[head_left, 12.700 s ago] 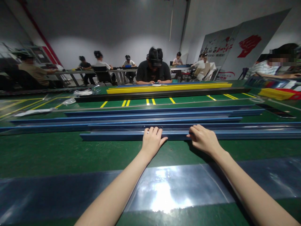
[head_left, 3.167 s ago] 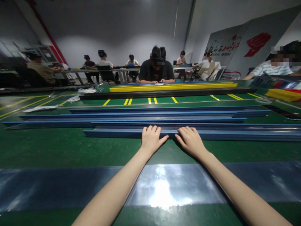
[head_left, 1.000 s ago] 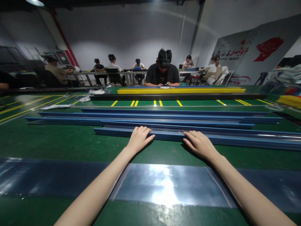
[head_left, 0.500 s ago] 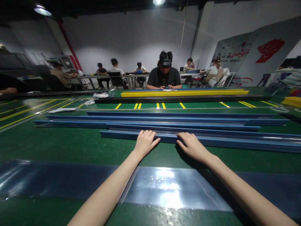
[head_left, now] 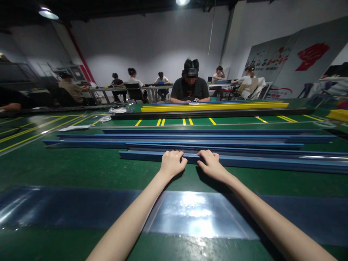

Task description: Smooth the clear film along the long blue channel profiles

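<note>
Item: one long, straight, blue channel-shaped strip [head_left: 272,164], lying lengthwise left to right across the middle of the green tabletop [head_left: 32,163], its right end outside the view.

Left hand [head_left: 173,163]: bare, fingers curled over the strip's near wall, thumb bent at its near side. Right hand [head_left: 210,163]: just to the right, fingers bent over the same wall, thumb lower. Fingertips partly hidden; cannot tell whether either hand pinches.

Near side: wide, glossy, clear film sheet [head_left: 190,214], flat beneath the forearms.

Far side: further blue channel strips [head_left: 190,139]; long black bar [head_left: 212,114]; long yellow strip [head_left: 214,107]; seated person in dark shirt [head_left: 178,88].
</note>
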### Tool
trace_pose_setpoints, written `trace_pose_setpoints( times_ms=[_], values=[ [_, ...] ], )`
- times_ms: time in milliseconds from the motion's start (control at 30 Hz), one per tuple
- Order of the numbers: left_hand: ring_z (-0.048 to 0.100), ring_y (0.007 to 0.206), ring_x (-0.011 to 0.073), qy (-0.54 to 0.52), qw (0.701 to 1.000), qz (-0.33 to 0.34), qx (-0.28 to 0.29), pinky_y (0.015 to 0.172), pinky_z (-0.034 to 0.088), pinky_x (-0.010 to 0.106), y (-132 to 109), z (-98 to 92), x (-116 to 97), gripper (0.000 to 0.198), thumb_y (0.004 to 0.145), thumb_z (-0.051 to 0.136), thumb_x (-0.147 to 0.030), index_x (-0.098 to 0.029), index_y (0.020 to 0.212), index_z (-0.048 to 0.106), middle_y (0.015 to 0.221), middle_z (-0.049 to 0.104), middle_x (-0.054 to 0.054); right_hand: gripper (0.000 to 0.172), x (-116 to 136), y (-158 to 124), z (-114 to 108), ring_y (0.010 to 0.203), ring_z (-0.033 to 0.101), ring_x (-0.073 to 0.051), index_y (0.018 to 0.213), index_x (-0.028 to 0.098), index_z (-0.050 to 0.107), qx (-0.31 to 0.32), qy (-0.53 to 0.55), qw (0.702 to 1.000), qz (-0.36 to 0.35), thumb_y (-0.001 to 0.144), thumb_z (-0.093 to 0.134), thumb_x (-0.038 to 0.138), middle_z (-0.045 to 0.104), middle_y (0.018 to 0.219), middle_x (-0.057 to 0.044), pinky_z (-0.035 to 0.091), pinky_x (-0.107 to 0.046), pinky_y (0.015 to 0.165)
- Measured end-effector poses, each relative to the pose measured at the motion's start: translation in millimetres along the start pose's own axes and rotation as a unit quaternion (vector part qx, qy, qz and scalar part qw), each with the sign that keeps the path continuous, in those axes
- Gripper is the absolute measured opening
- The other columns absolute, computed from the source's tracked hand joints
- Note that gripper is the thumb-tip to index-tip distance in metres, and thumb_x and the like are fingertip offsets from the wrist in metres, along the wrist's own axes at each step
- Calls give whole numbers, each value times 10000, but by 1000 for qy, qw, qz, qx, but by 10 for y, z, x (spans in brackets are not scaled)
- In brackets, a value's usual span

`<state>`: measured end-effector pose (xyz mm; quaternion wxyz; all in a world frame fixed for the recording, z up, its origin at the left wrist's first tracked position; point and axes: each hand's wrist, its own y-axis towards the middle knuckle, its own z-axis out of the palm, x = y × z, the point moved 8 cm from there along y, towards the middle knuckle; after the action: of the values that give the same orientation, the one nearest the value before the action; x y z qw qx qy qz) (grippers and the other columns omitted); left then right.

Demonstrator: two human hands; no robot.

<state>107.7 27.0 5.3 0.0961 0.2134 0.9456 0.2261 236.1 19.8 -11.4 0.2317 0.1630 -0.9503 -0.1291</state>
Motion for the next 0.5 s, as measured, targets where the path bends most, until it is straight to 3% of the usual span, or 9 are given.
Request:
trace_pose_setpoints(
  times_ms=[333,500],
  values=[
    [630,750,194,29,995,-19,91,606,418,275,11,-42,-51,273,782,377,-284,-216,774,642,810,689,41,167,30,-79,-49,944,474,-197,897,190,491,22,3,1000,-5,747,422,214,585,950,-58,270,-387,839],
    [633,721,203,49,993,13,103,661,422,305,-17,-87,-143,289,774,369,-278,-200,759,647,745,687,55,174,29,-164,-98,945,478,-200,899,194,488,31,12,999,-1,743,419,226,583,953,-63,261,-394,853]
  ],
)
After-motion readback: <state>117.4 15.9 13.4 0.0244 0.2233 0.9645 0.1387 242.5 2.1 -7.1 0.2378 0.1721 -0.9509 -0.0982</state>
